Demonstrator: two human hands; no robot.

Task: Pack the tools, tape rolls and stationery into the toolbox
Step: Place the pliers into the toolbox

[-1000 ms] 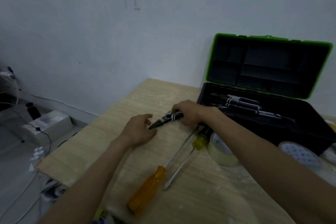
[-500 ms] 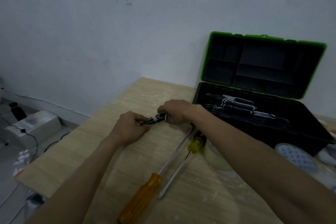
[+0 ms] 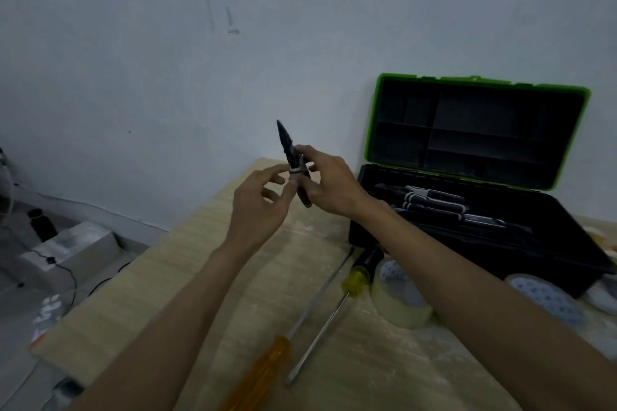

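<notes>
My right hand (image 3: 329, 182) grips black long-nose pliers (image 3: 287, 147) by the handles, jaws pointing up, raised above the wooden table (image 3: 187, 277). My left hand (image 3: 258, 207) is beside them, its thumb and fingertips touching the handles near a white band. The black toolbox (image 3: 567, 243) with its green-rimmed lid (image 3: 477, 127) stands open at the right; several black-and-grey handled tools (image 3: 434, 202) lie inside. On the table lie an orange-handled screwdriver (image 3: 263, 367), a yellow-and-black handled screwdriver (image 3: 340, 304) and a clear tape roll (image 3: 397, 304).
A white patterned roll (image 3: 544, 300) lies in front of the toolbox at the right. The wall rises just behind the table. Left of the table's edge, the floor holds a grey box (image 3: 71, 253), cables and a dark bottle (image 3: 41, 225).
The pliers were lifted off the table and turned upright, jaws up. Both hands rose with them, and my left hand shifted from the jaw tip to the handles.
</notes>
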